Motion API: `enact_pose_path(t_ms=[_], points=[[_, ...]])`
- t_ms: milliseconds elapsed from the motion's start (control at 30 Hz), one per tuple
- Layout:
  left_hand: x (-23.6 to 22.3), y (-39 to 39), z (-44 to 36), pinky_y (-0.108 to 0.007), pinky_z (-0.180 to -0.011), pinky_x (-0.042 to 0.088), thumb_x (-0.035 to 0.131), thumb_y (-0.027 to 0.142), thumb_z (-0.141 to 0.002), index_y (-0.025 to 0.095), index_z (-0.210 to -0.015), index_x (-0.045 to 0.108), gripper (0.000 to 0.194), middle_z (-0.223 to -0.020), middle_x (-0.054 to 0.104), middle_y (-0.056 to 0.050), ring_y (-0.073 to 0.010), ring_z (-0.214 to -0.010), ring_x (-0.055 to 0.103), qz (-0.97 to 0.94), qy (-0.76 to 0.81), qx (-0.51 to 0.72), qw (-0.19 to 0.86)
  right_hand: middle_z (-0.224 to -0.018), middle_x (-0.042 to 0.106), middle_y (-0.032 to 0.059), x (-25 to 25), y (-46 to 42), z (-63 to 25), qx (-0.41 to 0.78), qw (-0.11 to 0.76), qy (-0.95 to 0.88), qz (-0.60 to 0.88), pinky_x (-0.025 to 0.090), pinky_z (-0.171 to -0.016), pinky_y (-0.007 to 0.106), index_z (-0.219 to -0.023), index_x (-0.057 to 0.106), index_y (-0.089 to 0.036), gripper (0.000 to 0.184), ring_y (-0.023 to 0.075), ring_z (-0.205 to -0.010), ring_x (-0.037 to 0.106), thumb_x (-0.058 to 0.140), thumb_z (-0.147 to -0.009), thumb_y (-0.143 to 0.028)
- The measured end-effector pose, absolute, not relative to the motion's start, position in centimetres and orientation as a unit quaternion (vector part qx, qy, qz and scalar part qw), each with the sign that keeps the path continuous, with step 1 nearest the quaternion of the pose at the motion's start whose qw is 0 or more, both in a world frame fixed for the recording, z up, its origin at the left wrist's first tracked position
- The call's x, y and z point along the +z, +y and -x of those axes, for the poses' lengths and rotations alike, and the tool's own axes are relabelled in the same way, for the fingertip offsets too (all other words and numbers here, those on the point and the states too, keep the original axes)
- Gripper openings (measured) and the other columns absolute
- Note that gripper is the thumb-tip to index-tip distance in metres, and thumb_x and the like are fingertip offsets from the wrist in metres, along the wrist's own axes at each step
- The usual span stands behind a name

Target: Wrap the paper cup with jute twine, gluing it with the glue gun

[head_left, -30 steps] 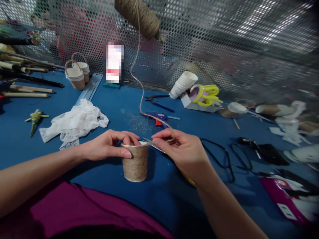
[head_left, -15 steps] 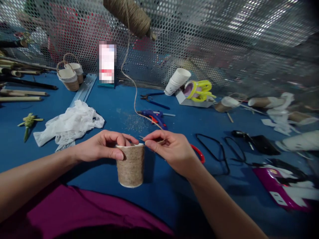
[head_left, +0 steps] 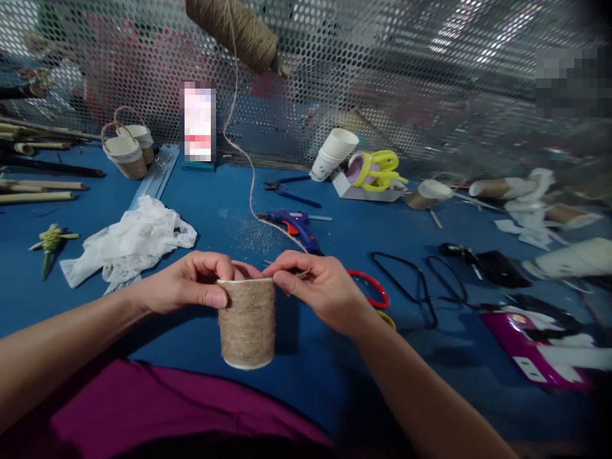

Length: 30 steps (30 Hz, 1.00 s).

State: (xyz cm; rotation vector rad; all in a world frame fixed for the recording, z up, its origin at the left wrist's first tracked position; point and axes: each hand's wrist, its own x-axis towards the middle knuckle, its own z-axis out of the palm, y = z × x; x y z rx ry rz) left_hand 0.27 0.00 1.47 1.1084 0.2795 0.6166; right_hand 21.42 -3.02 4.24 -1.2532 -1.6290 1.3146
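Note:
A paper cup (head_left: pixel 247 325) wrapped in brown twine stands upright before me, its white rim showing at top and bottom. My left hand (head_left: pixel 203 280) grips its rim at the left, thumb outside and fingers inside the mouth. At the right side of the rim, my right hand (head_left: pixel 310 280) pinches the end of a strand of twine (head_left: pixel 252 185). The strand runs back over the glue gun (head_left: pixel 296 226) and up to a big twine spool (head_left: pixel 234 35) overhead. The inside of the cup is hidden from me.
White lace cloth (head_left: pixel 136 242) lies left, near two finished cup baskets (head_left: pixel 125 156). Behind are pliers (head_left: pixel 294 190), stacked paper cups (head_left: pixel 333 155) and a yellow ribbon roll (head_left: pixel 375 171). Red-handled scissors (head_left: pixel 375 288), a black cable (head_left: pixel 411 280) and a purple pouch (head_left: pixel 519 350) lie right.
The right hand has brought the twine end right up against the cup's rim. The left hand keeps its grip, and the view has shifted slightly.

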Motion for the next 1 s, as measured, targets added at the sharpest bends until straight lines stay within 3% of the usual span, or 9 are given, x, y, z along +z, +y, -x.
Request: enact_pose_path(t_ms=[133, 300, 433, 567, 700, 833, 1000], points=[[1.5, -0.1, -0.5, -0.032, -0.081, 0.044, 0.072, 0.023, -0.070, 0.014, -0.064, 0.060, 0.016, -0.079, 0.068, -0.004, -0.0219, -0.100, 0.058, -0.480, 0.110, 0.295, 0.819, -0.066, 0.052, -0.0031, 3.8, -2.8, -21.4, 0.524, 0.348, -0.638, 0.444, 0.038, -0.053, 0.021, -0.069, 0.060, -0.016, 0.013, 0.0059, -0.055, 0.044, 0.058, -0.077, -0.025], [1.2, -0.2, -0.5, -0.030, -0.083, 0.043, 0.071, 0.020, -0.071, 0.014, -0.069, 0.062, 0.012, -0.089, 0.070, -0.005, -0.0190, -0.100, 0.059, -0.453, 0.097, 0.285, 0.839, -0.076, 0.050, -0.0005, 3.4, -2.9, -21.4, 0.567, 0.342, -0.626, 0.412, 0.035, -0.045, 0.021, -0.069, 0.054, -0.017, 0.019, 0.0048, -0.051, 0.041, 0.055, -0.080, -0.032], [0.9, 0.3, -0.1, -0.032, -0.087, 0.042, 0.071, 0.021, -0.072, 0.015, -0.071, 0.062, 0.010, -0.094, 0.068, -0.005, -0.0187, -0.104, 0.057, -0.494, 0.114, 0.277, 0.816, -0.063, 0.047, -0.0030, 3.5, -3.1, -21.8, 0.577, 0.306, -0.612, 0.445, 0.034, -0.041, 0.020, -0.075, 0.053, -0.017, 0.021, 0.0067, -0.049, 0.041, 0.053, -0.081, -0.038], [0.8, 0.9, 0.1, -0.039, -0.097, 0.035, 0.072, 0.021, -0.070, 0.016, -0.081, 0.061, 0.016, -0.105, 0.063, -0.007, -0.0220, -0.113, 0.050, -0.586, 0.182, 0.260, 0.746, -0.060, 0.045, -0.0040, 3.8, -3.1, -21.9, 0.490, 0.306, -0.666, 0.472, 0.034, -0.046, 0.021, -0.073, 0.052, -0.018, 0.018, 0.0071, -0.050, 0.039, 0.051, -0.083, -0.033], [1.1, 0.8, -0.4, -0.040, -0.102, 0.029, 0.071, 0.021, -0.069, 0.015, -0.085, 0.059, 0.020, -0.101, 0.061, -0.008, -0.0236, -0.118, 0.045, -0.696, 0.250, 0.255, 0.623, -0.064, 0.050, -0.0023, 3.8, -3.0, -21.4, 0.378, 0.282, -0.740, 0.480, 0.037, -0.055, 0.023, -0.070, 0.053, -0.018, 0.018, 0.0090, -0.058, 0.043, 0.048, -0.086, -0.026], [1.4, 0.3, -1.3, -0.036, -0.091, 0.039, 0.067, 0.025, -0.071, 0.014, -0.078, 0.057, 0.017, -0.099, 0.060, -0.008, -0.0214, -0.101, 0.054, -0.735, 0.280, 0.248, 0.566, -0.066, 0.053, -0.0016, 3.4, -2.8, -20.9, 0.328, 0.267, -0.775, 0.470, 0.038, -0.061, 0.024, -0.069, 0.052, -0.019, 0.019, 0.0098, -0.062, 0.046, 0.048, -0.086, -0.024], [1.4, 0.3, -1.8, -0.034, -0.081, 0.042, 0.063, 0.027, -0.074, 0.013, -0.069, 0.055, 0.017, -0.088, 0.062, -0.007, -0.0185, -0.086, 0.057, -0.713, 0.302, 0.246, 0.583, -0.074, 0.055, 0.0000, 2.9, -2.8, -21.0, 0.366, 0.297, -0.738, 0.483, 0.042, -0.058, 0.024, -0.077, 0.056, -0.019, 0.009, 0.0100, -0.063, 0.051, 0.052, -0.083, -0.024]])
